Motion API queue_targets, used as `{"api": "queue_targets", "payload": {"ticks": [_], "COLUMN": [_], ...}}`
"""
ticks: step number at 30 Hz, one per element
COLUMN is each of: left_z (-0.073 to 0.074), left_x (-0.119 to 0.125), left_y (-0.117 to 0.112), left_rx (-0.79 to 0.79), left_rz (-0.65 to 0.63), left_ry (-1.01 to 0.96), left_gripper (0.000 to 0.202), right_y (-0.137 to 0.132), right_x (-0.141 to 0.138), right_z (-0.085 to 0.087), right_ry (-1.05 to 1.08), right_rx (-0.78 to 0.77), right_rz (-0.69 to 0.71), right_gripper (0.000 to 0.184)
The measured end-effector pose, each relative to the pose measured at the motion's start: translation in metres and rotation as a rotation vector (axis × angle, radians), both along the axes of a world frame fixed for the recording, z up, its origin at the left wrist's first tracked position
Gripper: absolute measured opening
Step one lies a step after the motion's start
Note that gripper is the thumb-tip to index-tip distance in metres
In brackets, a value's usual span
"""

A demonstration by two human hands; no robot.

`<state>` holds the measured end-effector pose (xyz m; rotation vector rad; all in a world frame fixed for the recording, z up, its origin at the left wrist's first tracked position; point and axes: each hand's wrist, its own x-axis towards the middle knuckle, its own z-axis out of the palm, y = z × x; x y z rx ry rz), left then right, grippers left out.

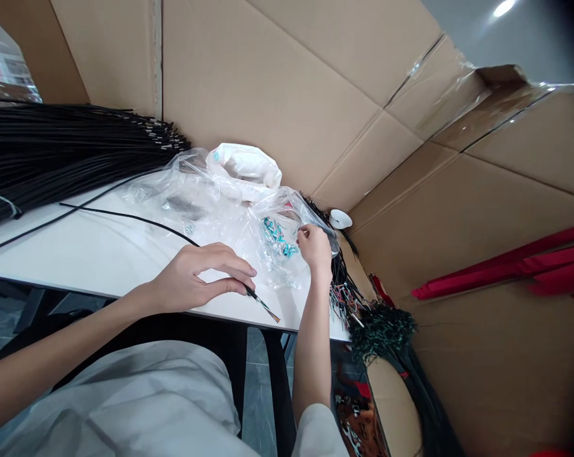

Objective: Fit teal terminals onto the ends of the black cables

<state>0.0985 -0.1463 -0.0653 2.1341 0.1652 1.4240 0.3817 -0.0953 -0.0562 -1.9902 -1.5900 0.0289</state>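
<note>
A thin black cable (139,220) lies on the white table (77,254), and its stripped end with tiny wires sticks out toward 4 o'clock, right by the table's front edge. Its long line runs from that end up and away toward 10 o'clock, bending across the table. The left hand (201,276) pinches the cable near its end between thumb and fingers. At 2 o'clock from it, the right hand (314,246) has its fingers pressed together on a clear plastic bag (277,244) with small blue-green parts inside. More clear bags (191,190) lie just behind, toward 11 o'clock. A big pile of black cables (63,152) fills the far left at 9 o'clock. There is bare table between that pile and the hands. Cardboard walls (277,82) stand close behind and to the right. A bunch of wires (363,311) hangs off the table's right edge.
</note>
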Motion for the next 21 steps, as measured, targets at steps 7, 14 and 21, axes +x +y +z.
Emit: {"api": "queue_targets", "payload": {"ticks": [7, 14, 21], "left_z": [-0.002, 0.001, -0.004], "left_x": [0.000, 0.001, 0.002], "left_y": [0.002, 0.001, 0.005], "left_rx": [0.013, -0.006, 0.107], "left_rz": [0.025, 0.018, 0.166], "left_ry": [0.025, 0.056, 0.187], "left_gripper": [0.024, 0.021, 0.022], "right_y": [-0.001, -0.002, -0.055], "right_x": [0.004, 0.005, -0.028], "right_z": [-0.006, -0.005, 0.007], "right_ry": [-0.010, -0.010, 0.556], "right_rx": [-0.016, 0.004, -0.169], "right_rz": [-0.024, -0.093, 0.479], "right_gripper": [0.018, 0.029, 0.066]}}
